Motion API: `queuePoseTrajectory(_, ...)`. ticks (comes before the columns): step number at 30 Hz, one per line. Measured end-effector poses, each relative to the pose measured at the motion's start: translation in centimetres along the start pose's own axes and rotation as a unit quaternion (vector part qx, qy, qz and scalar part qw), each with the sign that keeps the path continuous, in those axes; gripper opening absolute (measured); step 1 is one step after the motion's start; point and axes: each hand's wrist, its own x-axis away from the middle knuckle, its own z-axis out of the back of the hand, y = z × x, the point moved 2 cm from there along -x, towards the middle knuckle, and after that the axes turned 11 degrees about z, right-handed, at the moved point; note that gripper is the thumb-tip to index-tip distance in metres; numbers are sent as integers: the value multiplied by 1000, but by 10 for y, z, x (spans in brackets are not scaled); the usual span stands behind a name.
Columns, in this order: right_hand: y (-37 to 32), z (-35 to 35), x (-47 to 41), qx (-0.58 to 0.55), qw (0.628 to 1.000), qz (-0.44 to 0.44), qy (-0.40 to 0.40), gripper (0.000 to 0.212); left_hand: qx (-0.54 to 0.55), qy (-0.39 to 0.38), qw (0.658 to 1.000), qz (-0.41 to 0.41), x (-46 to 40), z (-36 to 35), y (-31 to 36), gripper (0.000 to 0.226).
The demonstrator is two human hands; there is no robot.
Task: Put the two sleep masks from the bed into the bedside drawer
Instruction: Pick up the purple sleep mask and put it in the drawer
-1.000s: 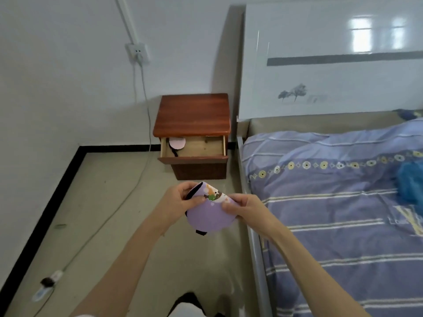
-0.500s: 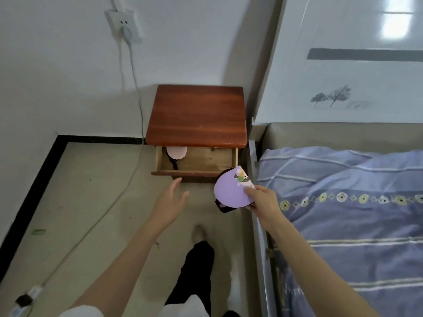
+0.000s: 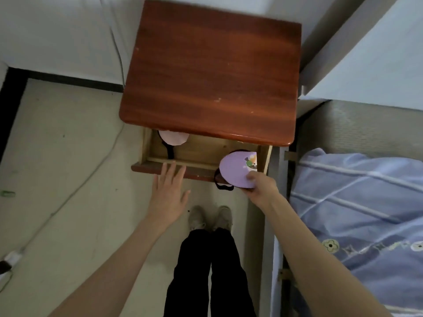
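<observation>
The bedside drawer [image 3: 201, 152] of the reddish wooden nightstand [image 3: 212, 72] stands pulled out. A pink sleep mask [image 3: 173, 138] with a black strap lies in its left back corner, partly under the nightstand top. My right hand [image 3: 261, 184] holds a folded purple sleep mask [image 3: 235, 170] with a small cartoon print over the drawer's right front corner; its black strap hangs below the drawer front. My left hand [image 3: 169, 191] is open, fingers spread, fingertips at the drawer's front edge.
The bed with a blue striped cover [image 3: 366, 213] is close on the right, its metal frame [image 3: 274, 259] beside my right arm. My legs and shoes [image 3: 210, 217] stand just before the nightstand. A white cable [image 3: 75, 186] runs across the floor on the left.
I have stepped up to the nightstand. My right hand carried the purple mask forward over the drawer's right side. My left hand let go earlier and moved to the drawer front.
</observation>
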Motion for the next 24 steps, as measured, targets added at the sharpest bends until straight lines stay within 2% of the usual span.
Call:
queuePoseTrajectory(2, 2, -14, -22, -22, 1000, -15, 13, 35, -22, 5, 1000, 11, -11, -15, -7, 63)
queuePoseTrajectory(5, 4, -30, -43, -170, 984, -45, 10, 46, -41, 1, 999, 18, -20, -32, -14, 63)
queuePoseTrajectory(11, 9, -59, -60, -368, 924, -95, 37, 28, -33, 12, 999, 6, -20, -41, -17, 61)
queuePoseTrajectory(12, 11, -64, -60, -367, 924, -98, 45, 27, -34, 13, 999, 5, -20, -41, -18, 60)
queuePoseTrajectory(15, 12, -73, -59, -278, 955, -88, 56, 24, -28, 10, 1000, 10, -20, -39, -17, 59)
queuePoseTrajectory(19, 11, -67, -55, -190, 978, -64, 52, 33, -10, 14, 1000, 22, -15, -36, -16, 57)
queuePoseTrajectory(24, 10, -61, -38, -173, 981, -90, -23, 38, 34, 1, 999, 38, -4, -34, -17, 56)
